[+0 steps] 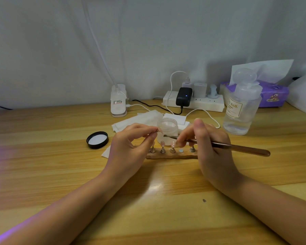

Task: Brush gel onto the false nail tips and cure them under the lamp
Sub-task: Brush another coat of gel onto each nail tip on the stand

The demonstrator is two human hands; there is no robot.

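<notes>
Two slim metal-handled brush (219,145) ends.

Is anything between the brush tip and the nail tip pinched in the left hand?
Nothing visible. The brush, held by the right hand, points its tip toward the nail tip pinched by the left hand; only the open jar stands behind the gap.
</notes>
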